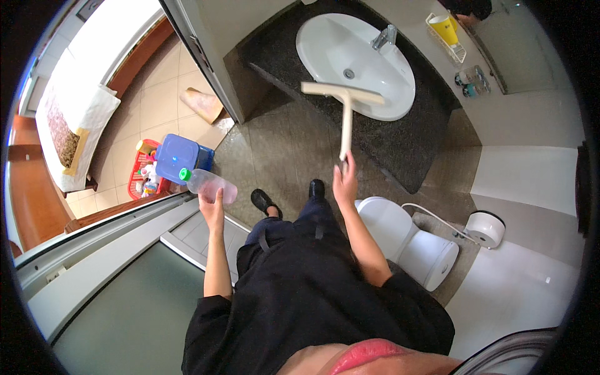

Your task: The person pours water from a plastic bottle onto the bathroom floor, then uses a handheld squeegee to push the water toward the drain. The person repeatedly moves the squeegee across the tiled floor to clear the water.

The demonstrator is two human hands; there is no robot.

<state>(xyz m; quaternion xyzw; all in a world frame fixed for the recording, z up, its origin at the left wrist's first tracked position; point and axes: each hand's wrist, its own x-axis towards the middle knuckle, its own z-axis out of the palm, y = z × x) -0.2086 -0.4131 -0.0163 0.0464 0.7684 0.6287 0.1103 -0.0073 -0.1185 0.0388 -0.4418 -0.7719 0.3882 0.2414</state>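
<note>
My left hand (212, 209) is wrapped round a clear plastic bottle (217, 187) with a green cap. Pale pinkish liquid shows inside it, and the bottle lies tilted with its cap toward the doorway. In my right hand (345, 182) is the handle of a cream squeegee (347, 119). Its wide head points away from me, in front of the near edge of the white oval sink (306, 47) in this view. The sink is set in a dark stone counter (278, 59), with a chrome faucet (384, 37) at its back.
On my right stands a white toilet (381, 219) beside a round paper dispenser (485, 229). Beyond the doorway at left are a blue bin (177, 157), a red basket (135, 181) of bottles and a bed (75, 125). A wall rack (459, 51) holds a yellow cup (444, 28).
</note>
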